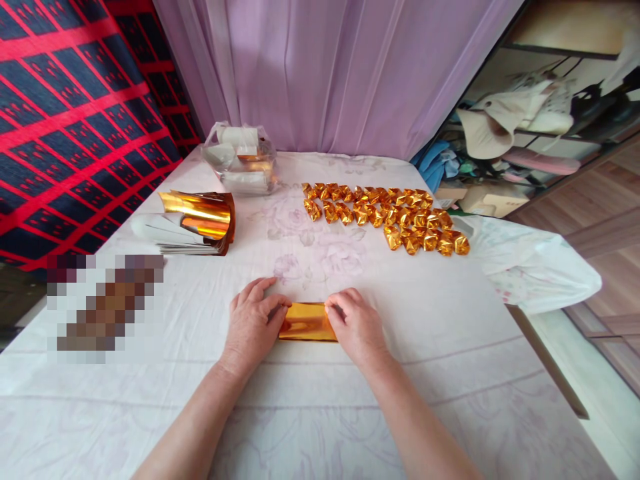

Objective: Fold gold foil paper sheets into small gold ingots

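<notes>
We press our left hand [253, 323] and right hand [356, 325] down on the two ends of a folded strip of shiny gold foil paper [307, 322], fingers curled over its edges and pinching it flat on the white floral-print tablecloth [320, 413], near the table's front middle. Farther back to the left lies a curled stack of gold foil sheets [197, 221], behind it a clear plastic bag [241, 160]. To the right sit rows of small folded gold foil pieces [387, 217].
</notes>
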Tool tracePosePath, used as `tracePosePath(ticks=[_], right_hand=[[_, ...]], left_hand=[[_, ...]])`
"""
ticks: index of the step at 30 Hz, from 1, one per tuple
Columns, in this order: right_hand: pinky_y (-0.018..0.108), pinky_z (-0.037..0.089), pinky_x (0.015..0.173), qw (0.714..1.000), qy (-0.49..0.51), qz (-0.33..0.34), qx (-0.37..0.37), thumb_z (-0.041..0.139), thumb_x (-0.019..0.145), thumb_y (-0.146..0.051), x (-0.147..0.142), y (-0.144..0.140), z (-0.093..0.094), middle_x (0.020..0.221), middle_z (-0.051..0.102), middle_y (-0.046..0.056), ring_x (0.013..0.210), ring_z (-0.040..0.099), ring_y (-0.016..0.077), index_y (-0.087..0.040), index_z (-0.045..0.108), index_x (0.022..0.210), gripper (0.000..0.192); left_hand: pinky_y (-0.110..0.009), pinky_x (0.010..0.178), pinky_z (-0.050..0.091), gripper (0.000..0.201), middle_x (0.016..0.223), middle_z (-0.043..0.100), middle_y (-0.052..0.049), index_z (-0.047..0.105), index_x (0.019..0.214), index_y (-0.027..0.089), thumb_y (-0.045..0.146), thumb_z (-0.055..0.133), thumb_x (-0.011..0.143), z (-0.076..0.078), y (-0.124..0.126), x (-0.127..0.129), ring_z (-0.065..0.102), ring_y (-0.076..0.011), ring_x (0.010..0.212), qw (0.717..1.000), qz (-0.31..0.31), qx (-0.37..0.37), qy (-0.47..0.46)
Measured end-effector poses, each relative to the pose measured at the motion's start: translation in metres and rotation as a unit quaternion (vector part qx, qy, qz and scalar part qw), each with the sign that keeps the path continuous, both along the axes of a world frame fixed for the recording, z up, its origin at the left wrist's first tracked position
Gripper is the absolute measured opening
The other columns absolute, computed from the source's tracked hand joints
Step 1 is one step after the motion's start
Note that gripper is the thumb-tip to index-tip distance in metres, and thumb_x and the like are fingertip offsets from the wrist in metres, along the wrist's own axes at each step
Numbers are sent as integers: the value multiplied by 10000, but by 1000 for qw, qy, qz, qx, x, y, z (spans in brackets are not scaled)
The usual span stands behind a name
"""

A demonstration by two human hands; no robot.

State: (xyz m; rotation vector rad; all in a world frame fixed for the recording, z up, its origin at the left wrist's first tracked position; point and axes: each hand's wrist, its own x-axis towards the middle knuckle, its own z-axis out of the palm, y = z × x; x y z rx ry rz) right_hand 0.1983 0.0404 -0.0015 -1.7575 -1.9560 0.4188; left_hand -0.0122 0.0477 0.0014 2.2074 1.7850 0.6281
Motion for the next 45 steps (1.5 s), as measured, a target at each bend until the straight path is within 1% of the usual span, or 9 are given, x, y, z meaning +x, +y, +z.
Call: tracePosePath(ticks=[6,12,16,21,26,36,40,42,45], right_hand=[[247,397,669,999,-41,19,-26,534,889,-172,-1,0,4,937,659,5,786,615,140,-245,680,904,164],[257,394,652,993,-98,31,-50,520,898,-184,-3,-1,14,1029,650,14,805,624,143,-250,658,974,170],[267,399,654,990,-124,40,-55,554,907,-296,-5,-4,21,1042,632,17,821,627,153,-247,632,999,130],[274,408,656,984,-166,42,-59,608,885,-426,-10,-7,23,1035,605,35,830,623,170,-244,595,1020,227],[280,420,658,977,-200,43,-52,597,890,-452,-12,-8,20,1043,584,48,843,619,181,-239,572,1049,267],[289,447,693,975,-217,46,-32,598,864,-498,-14,-14,20,1065,567,62,906,607,202,-224,559,1076,348],[300,455,719,975,-215,61,-16,614,850,-518,-12,-14,15,1062,574,72,921,603,214,-214,572,1090,390],[300,457,738,976,-206,71,1,608,856,-513,-9,-15,12,1072,582,73,936,598,214,-217,584,1102,385],[300,454,779,978,-185,86,39,569,901,-446,-4,-17,8,1103,601,73,959,587,205,-226,623,1101,303]], left_hand=[[-525,1015,397,184,1349,569,-47,733,952,308,259,591,845,4,1,-5,459,-313,1294,999,-28,-19,22],[-550,1050,367,213,1403,524,-52,712,997,312,353,669,793,8,1,-8,406,-332,1342,997,-53,-53,25],[-558,1063,351,247,1422,503,-60,705,1017,308,360,685,777,11,1,-8,382,-337,1360,995,-56,-72,28],[-563,1078,333,280,1443,485,-56,699,1025,301,353,704,750,12,1,-8,365,-346,1370,994,-57,-83,32],[-562,1087,324,308,1465,462,-59,684,1049,297,374,706,752,12,0,-9,343,-341,1386,994,-64,-87,35],[-554,1090,322,410,1485,442,-74,665,1103,289,395,736,714,13,0,-10,324,-344,1399,992,-75,-87,51],[-571,1095,302,443,1499,426,-74,656,1118,294,416,745,702,12,1,-11,299,-346,1413,991,-78,-94,55],[-569,1098,296,455,1503,421,-76,652,1125,294,426,748,700,12,1,-11,296,-346,1416,991,-79,-96,56],[-571,1100,291,458,1502,421,-82,648,1128,291,456,739,710,12,1,-12,297,-348,1414,991,-81,-92,54]])
